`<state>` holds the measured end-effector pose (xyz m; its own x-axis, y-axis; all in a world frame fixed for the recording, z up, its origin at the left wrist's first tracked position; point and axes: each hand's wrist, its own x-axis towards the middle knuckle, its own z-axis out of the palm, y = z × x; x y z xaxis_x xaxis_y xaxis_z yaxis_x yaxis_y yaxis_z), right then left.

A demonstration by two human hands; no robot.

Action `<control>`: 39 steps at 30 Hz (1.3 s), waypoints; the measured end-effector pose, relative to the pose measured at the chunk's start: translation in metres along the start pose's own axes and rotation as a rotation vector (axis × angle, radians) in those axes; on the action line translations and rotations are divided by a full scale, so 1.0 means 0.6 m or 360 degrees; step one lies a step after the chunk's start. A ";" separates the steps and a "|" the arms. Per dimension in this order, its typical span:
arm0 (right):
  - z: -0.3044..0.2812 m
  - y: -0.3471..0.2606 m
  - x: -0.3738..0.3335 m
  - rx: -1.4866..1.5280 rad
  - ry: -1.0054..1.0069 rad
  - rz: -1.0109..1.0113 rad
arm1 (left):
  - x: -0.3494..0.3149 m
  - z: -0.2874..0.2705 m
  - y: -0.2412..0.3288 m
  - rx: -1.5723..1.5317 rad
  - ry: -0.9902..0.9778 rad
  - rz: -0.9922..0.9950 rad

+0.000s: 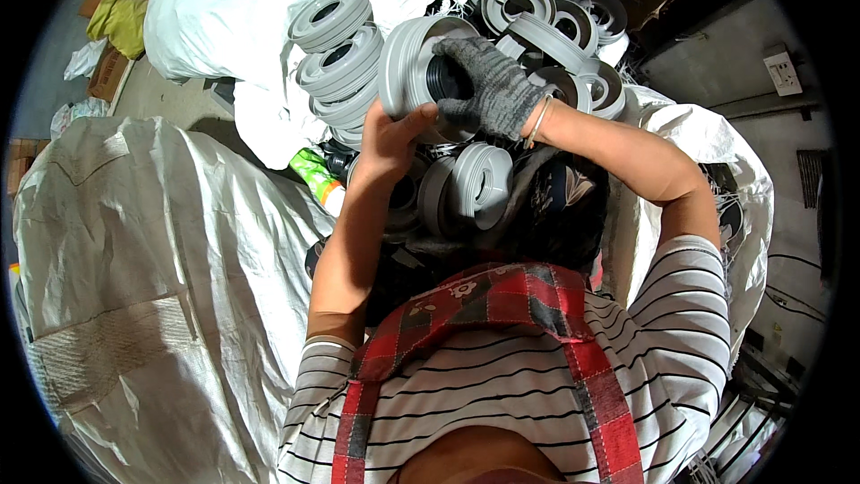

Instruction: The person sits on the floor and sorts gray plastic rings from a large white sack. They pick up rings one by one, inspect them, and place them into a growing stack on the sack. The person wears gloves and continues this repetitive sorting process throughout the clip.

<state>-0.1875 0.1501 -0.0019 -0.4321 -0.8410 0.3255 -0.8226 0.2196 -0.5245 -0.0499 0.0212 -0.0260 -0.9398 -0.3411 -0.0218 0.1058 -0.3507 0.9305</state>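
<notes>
My bare left hand (391,139) grips the lower edge of a light grey, round plastic fitting (403,64) with stepped rims, its thumb lying along the side. My right hand (493,82), in a grey knitted glove, is closed around a black ribbed ring (441,79) at the fitting's open middle. Whether that ring sits fixed in the fitting or loose, I cannot tell. Just below my hands, a similar grey fitting (482,184) rests on its edge at my lap. To the left stands a stack of such fittings (342,72), some with black centres.
More grey rings (518,4) are heaped beyond my right hand. White woven sacks (161,305) lie at my left, with another sack (224,9) at the far left and an open one (748,157) at my right. A green bottle-like item (313,172) lies beside the stack.
</notes>
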 end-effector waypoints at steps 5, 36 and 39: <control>0.008 0.001 0.012 0.0318 -0.0067 0.0445 | -0.009 0.012 -0.013 0.0211 0.0249 0.0127; 0.087 0.123 0.010 0.1447 -0.0628 0.0712 | 0.045 -0.019 0.128 0.1911 0.0036 0.0763; 0.094 0.124 -0.001 -0.0428 -0.1515 -0.0375 | 0.095 -0.072 0.167 0.2437 0.0384 0.0796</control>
<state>-0.2277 0.1391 -0.0858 0.1290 -0.8958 -0.4252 -0.9553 0.0027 -0.2956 -0.0787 -0.0708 0.0505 -0.8273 -0.3210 0.4610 -0.1748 0.9270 0.3319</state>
